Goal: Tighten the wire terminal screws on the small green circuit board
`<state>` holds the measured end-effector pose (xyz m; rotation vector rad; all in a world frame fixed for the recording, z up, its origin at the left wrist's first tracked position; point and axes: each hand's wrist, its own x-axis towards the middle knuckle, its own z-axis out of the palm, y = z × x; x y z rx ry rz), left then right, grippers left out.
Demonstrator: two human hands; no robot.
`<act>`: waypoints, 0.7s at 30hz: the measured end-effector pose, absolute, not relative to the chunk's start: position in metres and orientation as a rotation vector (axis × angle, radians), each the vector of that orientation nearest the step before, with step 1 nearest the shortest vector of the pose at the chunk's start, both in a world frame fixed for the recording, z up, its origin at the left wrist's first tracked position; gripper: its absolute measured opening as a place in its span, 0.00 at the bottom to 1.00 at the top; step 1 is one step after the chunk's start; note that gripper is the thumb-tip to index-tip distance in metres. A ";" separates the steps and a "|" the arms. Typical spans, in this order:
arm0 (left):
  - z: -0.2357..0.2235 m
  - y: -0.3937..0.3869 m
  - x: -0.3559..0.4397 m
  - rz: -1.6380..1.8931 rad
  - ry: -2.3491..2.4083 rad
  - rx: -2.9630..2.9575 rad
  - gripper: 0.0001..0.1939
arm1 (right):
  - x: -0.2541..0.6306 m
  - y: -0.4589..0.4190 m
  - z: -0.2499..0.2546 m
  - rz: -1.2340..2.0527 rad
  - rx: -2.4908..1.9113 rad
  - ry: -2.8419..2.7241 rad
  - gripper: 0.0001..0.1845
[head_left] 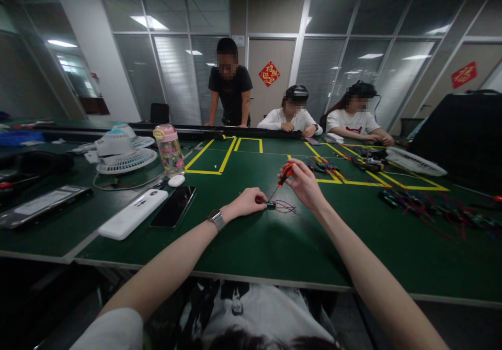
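Observation:
My right hand (301,182) is wrapped round the orange and black handle of a screwdriver (286,174). Its thin shaft slants down and left to a small green circuit board (271,204) on the table. At the board's left end, my left hand (250,202) pinches it between thumb and fingers. Thin red and blue wires run from the board to the right, loose on the green tabletop. The screwdriver's tip meets the board, but the exact spot is too small to make out.
Left of my arms lie a black phone (173,206), a white power bank (134,214), a drink bottle (169,151) and white fan parts (124,151). Wired boards (435,203) are heaped at the right. Yellow tape (203,171) marks the green table (251,256). Several people are across it.

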<state>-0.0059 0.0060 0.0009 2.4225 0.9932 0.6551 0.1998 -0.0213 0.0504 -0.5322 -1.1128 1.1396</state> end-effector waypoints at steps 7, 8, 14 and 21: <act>0.003 0.003 -0.004 0.656 1.017 2.430 0.09 | 0.199 -0.019 0.050 1.103 -0.576 -1.100 0.14; 0.004 0.003 -0.004 0.655 1.020 2.431 0.09 | 0.200 -0.019 0.050 1.121 -0.577 -1.103 0.15; 0.005 0.002 -0.004 0.655 1.024 2.429 0.09 | 0.200 -0.021 0.051 1.185 -0.528 -1.136 0.16; 0.007 0.002 -0.005 0.625 1.018 2.442 0.09 | 0.199 -0.017 0.048 1.078 -0.553 -1.125 0.13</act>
